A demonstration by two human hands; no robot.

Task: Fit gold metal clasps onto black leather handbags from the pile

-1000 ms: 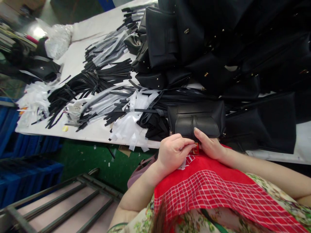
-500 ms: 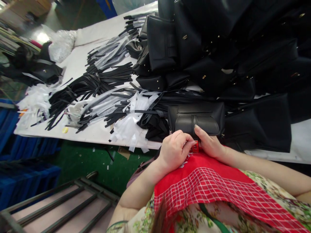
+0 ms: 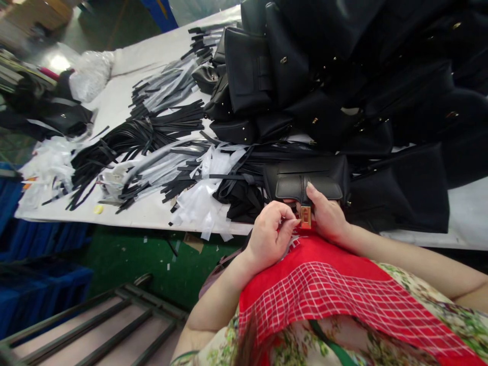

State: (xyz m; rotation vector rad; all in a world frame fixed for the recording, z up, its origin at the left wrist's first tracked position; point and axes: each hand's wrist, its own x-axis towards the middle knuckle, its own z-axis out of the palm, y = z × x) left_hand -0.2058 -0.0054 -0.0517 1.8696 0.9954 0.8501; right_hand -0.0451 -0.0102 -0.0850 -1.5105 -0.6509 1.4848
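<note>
A black leather handbag (image 3: 307,175) lies at the table's near edge against my red apron (image 3: 324,284). A gold metal clasp (image 3: 305,216) hangs from its flap strap. My right hand (image 3: 328,218) grips the bag's flap beside the clasp, index finger lying up along the strap. My left hand (image 3: 271,235) is curled in a pinch just left of the clasp, thumb and fingertips together; what they pinch is too small to make out.
A tall pile of black handbags (image 3: 343,76) fills the table's far right. Bundles of black leather straps (image 3: 141,137) and clear plastic wrappers (image 3: 202,195) cover the white table (image 3: 118,96). Blue crates (image 3: 41,249) and a metal rack (image 3: 95,325) stand below left.
The bag's flap has been pulled toward me, so the gold clasp now shows between my hands. My left hand has drawn back slightly from the clasp, still pinched.
</note>
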